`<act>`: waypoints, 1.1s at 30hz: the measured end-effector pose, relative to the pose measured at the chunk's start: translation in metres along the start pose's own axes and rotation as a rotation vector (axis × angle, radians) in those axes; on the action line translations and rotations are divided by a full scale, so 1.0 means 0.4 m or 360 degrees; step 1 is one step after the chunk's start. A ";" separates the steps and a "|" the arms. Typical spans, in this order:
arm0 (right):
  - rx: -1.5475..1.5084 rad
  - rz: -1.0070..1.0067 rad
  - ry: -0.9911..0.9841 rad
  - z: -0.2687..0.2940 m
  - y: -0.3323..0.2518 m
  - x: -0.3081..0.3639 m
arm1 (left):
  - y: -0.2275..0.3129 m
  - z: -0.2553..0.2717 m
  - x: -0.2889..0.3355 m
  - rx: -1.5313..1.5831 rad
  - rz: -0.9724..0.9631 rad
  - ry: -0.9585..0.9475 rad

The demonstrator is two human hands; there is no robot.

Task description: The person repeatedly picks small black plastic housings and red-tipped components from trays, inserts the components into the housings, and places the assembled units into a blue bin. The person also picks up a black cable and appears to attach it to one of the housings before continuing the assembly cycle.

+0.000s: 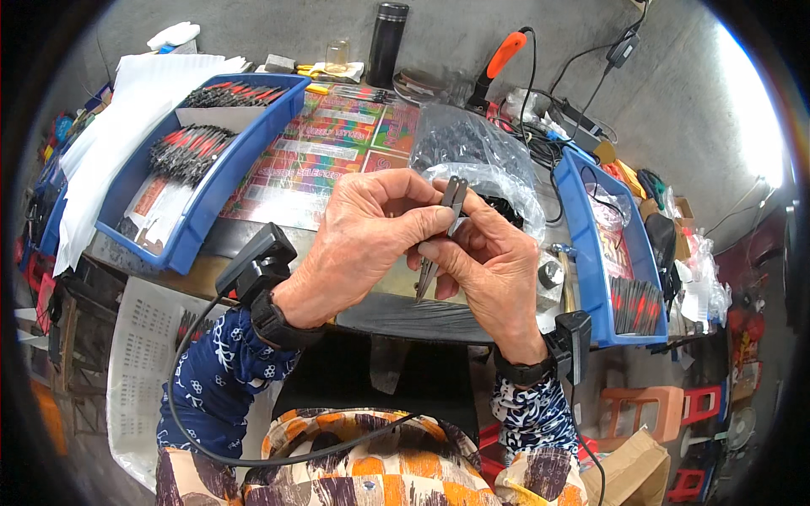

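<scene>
In front of my chest, both hands hold a slim dark tweezer-like tool (454, 198). Its two flat, rounded arms point up and a thin tip slants down below my fingers. My left hand (359, 232) pinches the upper part between thumb and fingertips. Lower down, my right hand (494, 261) closes thumb and curled fingers around the tool; its fingers partly hide the middle. Beneath my hands, a dark cloth-like pad (405, 317) covers the table's near edge.
At left, a blue tray (190, 228) holds bundles of slender black-and-red pieces. Another blue tray (601, 291) at right holds similar pieces. Colourful printed sheets (291, 156), a clear plastic bag (472, 139), a black flask (388, 46) and an orange-handled tool (502, 59) stand or lie behind.
</scene>
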State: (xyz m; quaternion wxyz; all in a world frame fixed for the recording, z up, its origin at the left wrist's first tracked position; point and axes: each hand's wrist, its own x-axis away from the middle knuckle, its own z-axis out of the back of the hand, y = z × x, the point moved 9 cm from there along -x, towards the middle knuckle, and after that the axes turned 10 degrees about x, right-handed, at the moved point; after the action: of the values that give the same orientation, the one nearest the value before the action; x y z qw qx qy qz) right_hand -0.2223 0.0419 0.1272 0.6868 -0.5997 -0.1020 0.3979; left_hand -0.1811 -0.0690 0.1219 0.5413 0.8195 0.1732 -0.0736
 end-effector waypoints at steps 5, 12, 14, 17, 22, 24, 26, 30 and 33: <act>-0.0056 -0.0039 -0.0023 -0.003 0.019 0.012 | -0.016 0.003 0.007 -0.0026 0.0014 0.0018; -0.0048 -0.0016 0.0000 -0.005 0.033 0.019 | -0.028 0.006 0.013 -0.0070 0.0055 0.0020; -0.0057 -0.0020 -0.0003 -0.006 0.038 0.021 | -0.031 0.006 0.014 -0.0073 0.0057 0.0020; -0.0080 -0.0041 -0.0007 -0.008 0.046 0.024 | -0.034 0.007 0.015 -0.0098 0.0058 0.0025; -0.0109 -0.0057 -0.0023 -0.008 0.056 0.026 | -0.037 0.008 0.017 -0.0122 0.0052 0.0020; -0.0088 -0.0035 -0.0014 -0.008 0.058 0.027 | -0.041 0.010 0.017 -0.0123 0.0049 0.0036; -0.0072 -0.0035 -0.0009 -0.009 0.064 0.031 | -0.045 0.013 0.019 -0.0128 0.0036 0.0048; 0.0035 -0.0032 -0.0053 -0.018 0.075 0.052 | -0.071 0.024 0.036 -0.0070 0.0109 0.0073; 0.0066 -0.0071 -0.0144 -0.016 0.082 0.071 | -0.101 0.036 0.070 -0.0004 0.0291 0.0075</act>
State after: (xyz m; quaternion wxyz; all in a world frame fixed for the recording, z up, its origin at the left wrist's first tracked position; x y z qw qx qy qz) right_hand -0.2134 0.0549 0.0862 0.7024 -0.5644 -0.1380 0.4112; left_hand -0.1688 -0.0623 0.0726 0.5425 0.8328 0.1105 -0.0044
